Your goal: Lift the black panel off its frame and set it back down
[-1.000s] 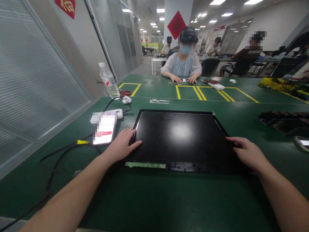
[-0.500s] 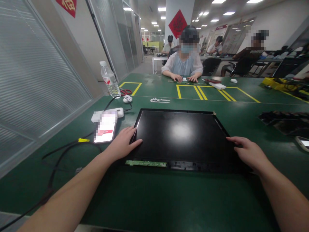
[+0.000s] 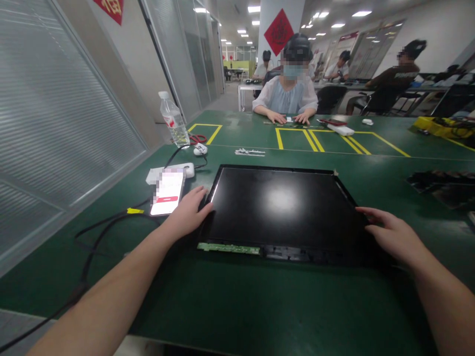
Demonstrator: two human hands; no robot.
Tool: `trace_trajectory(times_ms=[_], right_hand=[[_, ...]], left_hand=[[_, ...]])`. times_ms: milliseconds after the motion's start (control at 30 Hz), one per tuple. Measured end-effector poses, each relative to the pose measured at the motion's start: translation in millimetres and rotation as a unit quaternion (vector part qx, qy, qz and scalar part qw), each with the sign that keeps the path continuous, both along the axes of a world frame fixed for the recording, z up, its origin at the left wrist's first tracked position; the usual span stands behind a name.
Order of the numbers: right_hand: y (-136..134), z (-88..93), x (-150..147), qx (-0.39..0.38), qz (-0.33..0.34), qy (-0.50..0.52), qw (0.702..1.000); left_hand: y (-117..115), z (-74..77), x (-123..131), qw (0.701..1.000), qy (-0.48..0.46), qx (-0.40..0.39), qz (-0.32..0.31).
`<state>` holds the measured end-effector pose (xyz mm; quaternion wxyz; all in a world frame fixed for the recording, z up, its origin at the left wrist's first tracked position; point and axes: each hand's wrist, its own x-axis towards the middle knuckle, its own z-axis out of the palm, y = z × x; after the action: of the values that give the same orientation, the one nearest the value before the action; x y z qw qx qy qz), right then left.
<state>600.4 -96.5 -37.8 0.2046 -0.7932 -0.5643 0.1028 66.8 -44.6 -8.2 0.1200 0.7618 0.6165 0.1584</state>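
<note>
A black flat display panel (image 3: 267, 212) lies face up on the green table in front of me, with a green circuit board strip (image 3: 228, 248) along its near edge. At the panel's left edge is my left hand (image 3: 187, 212), thumb and fingers apart, the thumb tip at the frame. My right hand (image 3: 395, 235) is at the right edge, its index finger stretched toward the frame and the thumb apart below it. Neither hand is wrapped round the panel. The undersides of the right fingers are hidden.
On the left are a lit phone (image 3: 168, 193), a white power bank (image 3: 187, 170), a water bottle (image 3: 174, 121), red-handled scissors (image 3: 198, 139) and black cables (image 3: 91, 257). Small pale parts (image 3: 249, 152) lie beyond the panel. Across the table sits a person (image 3: 287, 94); dark parts (image 3: 438, 185) lie right.
My left thumb has drawn back from over the screen to the panel's left edge. My right hand has shifted slightly outward. The whole view has moved a little; the panel looks still.
</note>
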Motion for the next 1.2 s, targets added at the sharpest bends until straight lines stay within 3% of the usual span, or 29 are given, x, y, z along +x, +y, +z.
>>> trace_trajectory(times_ms=[100, 233, 333, 500, 733, 833, 967, 1067, 1200], right_hand=[[-1, 3.4, -5, 0.012, -0.016, 0.03, 0.999], [-4, 9.7, -15, 0.069, 0.024, 0.043, 0.996], [-6, 10.6, -17, 0.048, 0.047, 0.044, 0.997], [-4, 8.6, -14, -0.006, 0.029, 0.019, 0.999], [-5, 22.0, -28, -0.048, 0.017, -0.026, 0.998], [-6, 25.3, -31, -0.062, 0.003, -0.031, 0.998], [-4, 18.5, -25, -0.045, 0.005, -0.031, 0.999], [-2, 11.8, -19, -0.021, 0.017, -0.033, 0.999], [-2, 11.9, -19, -0.035, 0.018, -0.035, 0.999]], left_hand=[[2, -2.7, -2, 0.999, 0.033, -0.015, 0.0], [2, -2.4, -1, 0.999, 0.041, -0.016, -0.012], [2, -1.1, 0, 0.999, 0.025, -0.008, -0.025], [4, -1.7, 0, 0.999, 0.0, 0.0, -0.033], [-3, 9.5, 5, 0.986, -0.167, -0.005, 0.025], [-9, 18.7, 12, 0.949, -0.304, -0.042, 0.078], [-16, 28.5, 25, 0.843, -0.486, -0.144, 0.181], [-18, 32.9, 33, 0.77, -0.563, -0.183, 0.236], [-15, 31.2, 36, 0.721, -0.611, -0.2, 0.26]])
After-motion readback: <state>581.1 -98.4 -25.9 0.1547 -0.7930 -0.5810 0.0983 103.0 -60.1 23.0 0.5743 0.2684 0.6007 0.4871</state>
